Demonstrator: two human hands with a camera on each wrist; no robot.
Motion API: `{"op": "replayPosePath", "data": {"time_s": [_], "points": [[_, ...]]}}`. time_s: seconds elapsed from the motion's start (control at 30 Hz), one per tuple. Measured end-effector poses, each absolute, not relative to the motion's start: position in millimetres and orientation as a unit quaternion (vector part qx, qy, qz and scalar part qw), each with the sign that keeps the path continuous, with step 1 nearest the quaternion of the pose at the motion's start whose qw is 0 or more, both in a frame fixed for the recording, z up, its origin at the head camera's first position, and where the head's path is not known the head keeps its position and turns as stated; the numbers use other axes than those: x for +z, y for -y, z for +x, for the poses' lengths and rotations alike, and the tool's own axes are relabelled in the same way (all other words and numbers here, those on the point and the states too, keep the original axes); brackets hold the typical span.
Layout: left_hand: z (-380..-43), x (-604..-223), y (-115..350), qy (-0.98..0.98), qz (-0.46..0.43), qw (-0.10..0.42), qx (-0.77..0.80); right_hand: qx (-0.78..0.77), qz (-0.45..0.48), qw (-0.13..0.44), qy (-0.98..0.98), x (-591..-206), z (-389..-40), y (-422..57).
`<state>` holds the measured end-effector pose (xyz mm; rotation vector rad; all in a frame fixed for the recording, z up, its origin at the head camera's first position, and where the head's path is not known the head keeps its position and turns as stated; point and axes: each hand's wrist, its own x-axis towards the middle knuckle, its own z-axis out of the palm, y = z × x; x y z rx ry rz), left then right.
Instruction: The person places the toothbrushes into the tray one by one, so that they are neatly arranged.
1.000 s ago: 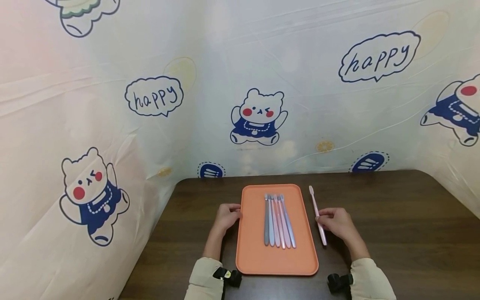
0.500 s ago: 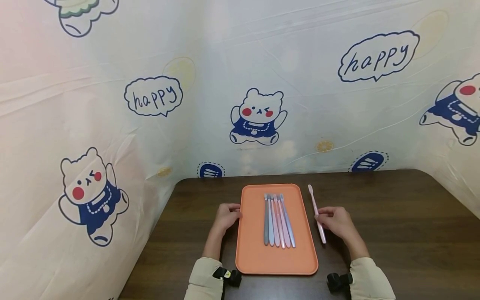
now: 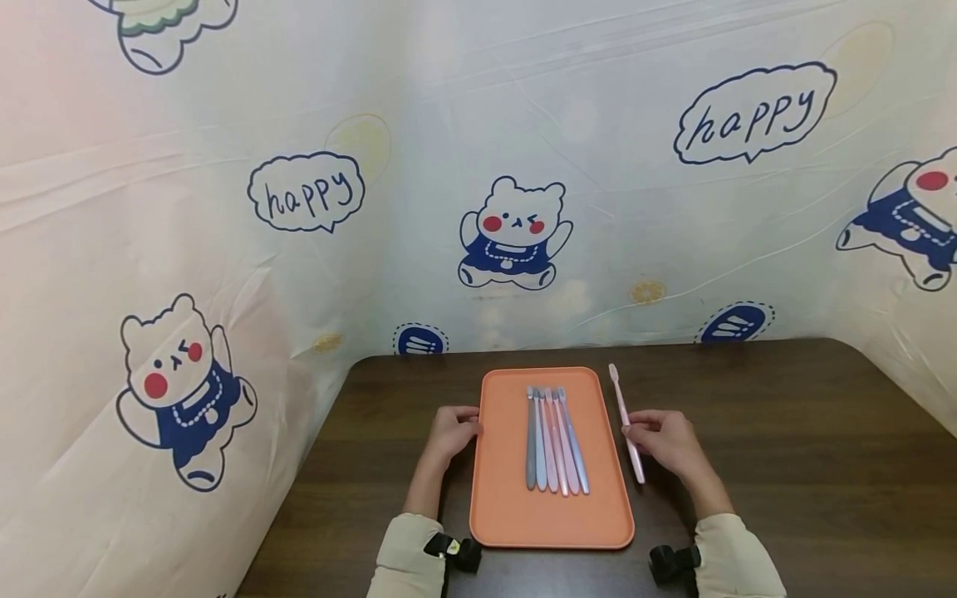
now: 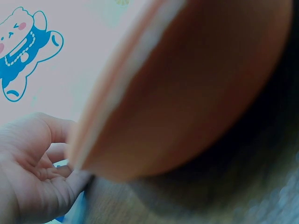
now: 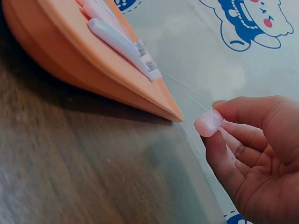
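Note:
An orange tray [image 3: 553,523] lies on the table with several toothbrushes [image 3: 553,444] side by side in it, grey, blue and pink, heads toward the far end. My left hand [image 3: 451,433] grips the tray's left rim between thumb and fingers; the left wrist view shows that hand [image 4: 39,172] at the tray edge [image 4: 182,107]. Just right of the tray, my right hand [image 3: 668,440] pinches a pink toothbrush [image 3: 619,396] by its handle, head pointing away from me. In the right wrist view, the handle's butt end [image 5: 209,123] sticks out between thumb and fingertips.
The dark wooden table [image 3: 807,465] extends on both sides of the tray. Behind it hangs a pale curtain [image 3: 419,249] printed with cartoon bears. Both sleeves carry black wrist cameras, the left one [image 3: 467,555] near the tray's lower left corner.
My right hand has shifted slightly left and away from me with the pink toothbrush, bringing it nearer the tray. The left hand, the tray and the toothbrushes in it stay put.

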<state>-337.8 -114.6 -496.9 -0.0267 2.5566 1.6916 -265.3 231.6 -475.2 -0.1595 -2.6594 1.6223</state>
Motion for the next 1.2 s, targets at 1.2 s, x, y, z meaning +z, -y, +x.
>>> {"op": "replayPosePath", "data": {"time_s": [1.2], "points": [[-338.2,-498.0,114.7,-0.836,-0.012,0.038,0.547,0.52,-0.055,0.002,0.853,-473.7,-266.9,-205.1]]}}
